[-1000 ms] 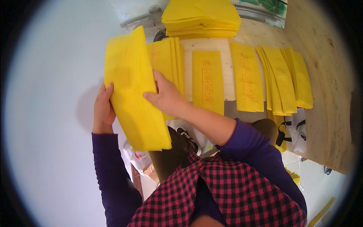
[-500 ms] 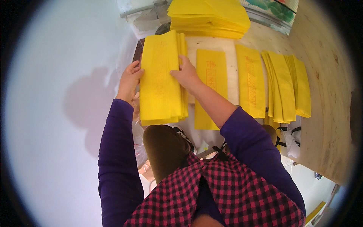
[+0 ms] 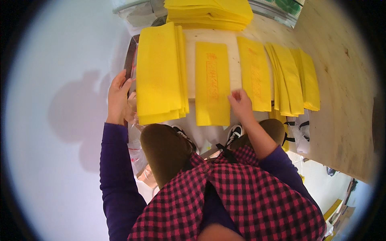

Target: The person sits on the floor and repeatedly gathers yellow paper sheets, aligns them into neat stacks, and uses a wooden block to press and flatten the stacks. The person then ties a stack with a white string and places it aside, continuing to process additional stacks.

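Folded yellow sheets with red print lie in a row in front of me. At the row's left end is a thick stack of yellow folded sheets (image 3: pixel 159 76), its layers fanned at the right edge. My left hand (image 3: pixel 118 98) is beside that stack's left edge, fingers extended and thumb apart, not gripping it. Right of the stack lies a yellow folded sheet (image 3: pixel 212 84) with red print. My right hand (image 3: pixel 242 105) is at its right edge, fingers curled in; whether they pinch the edge cannot be made out.
Further right lie another printed yellow sheet (image 3: pixel 255 76) and fanned yellow bundles (image 3: pixel 286 80) on the pale wooden board (image 3: pixel 337 104). A tall pile of yellow sheets (image 3: pixel 209 14) stands at the back. A white wall (image 3: pixel 52 60) is on the left; clear plastic (image 3: pixel 137 154) hangs below the stack.
Both hands have let go of the thick stack at the left. The right hand has moved right to the single printed sheet; the left has drawn slightly away. The view has shifted a little.
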Demonstrator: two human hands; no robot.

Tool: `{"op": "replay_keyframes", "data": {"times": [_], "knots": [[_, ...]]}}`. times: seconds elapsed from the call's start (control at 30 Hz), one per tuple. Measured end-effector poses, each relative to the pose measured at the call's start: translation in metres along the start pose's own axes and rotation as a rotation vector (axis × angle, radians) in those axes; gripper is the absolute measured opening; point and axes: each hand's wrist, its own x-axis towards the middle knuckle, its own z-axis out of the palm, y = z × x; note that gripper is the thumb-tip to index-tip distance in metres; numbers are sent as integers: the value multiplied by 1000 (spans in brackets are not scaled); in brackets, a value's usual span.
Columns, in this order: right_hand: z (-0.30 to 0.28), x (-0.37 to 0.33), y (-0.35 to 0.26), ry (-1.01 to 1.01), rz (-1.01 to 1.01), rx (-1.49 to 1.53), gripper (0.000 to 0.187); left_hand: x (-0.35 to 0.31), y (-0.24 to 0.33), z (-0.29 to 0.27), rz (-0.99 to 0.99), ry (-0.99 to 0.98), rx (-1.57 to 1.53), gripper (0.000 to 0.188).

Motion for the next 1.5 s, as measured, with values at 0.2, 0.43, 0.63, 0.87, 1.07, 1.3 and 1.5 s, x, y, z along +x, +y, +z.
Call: {"op": "replay_keyframes", "data": {"times": [0.2, 0.43, 0.63, 0.87, 1.07, 1.3, 1.5], "knots": [[14, -27, 40, -221, 371, 372, 37, -16, -11, -5, -121, 20, -37, 44], [28, -22, 15, -437, 407, 992, 32, -50, 5, -2, -55, 95, -95, 39], [-10, -37, 9, -572, 368, 1304, 34, -89, 24, 23, 6, -11, -291, 34], [-56, -84, -5, -744, 416, 1402, 35, -111, 4, 137, -802, -519, -970, 46], [-73, -134, -49, -436, 510, 918, 38, -66, 4, 203, -818, -595, -1148, 41], [-84, -140, -76, -385, 281, 774, 39, -57, 72, 189, -389, -607, -898, 41], [-40, -87, -135, -475, -34, 727, 38, 4, 123, 107, -29, -490, -665, 38]]}}
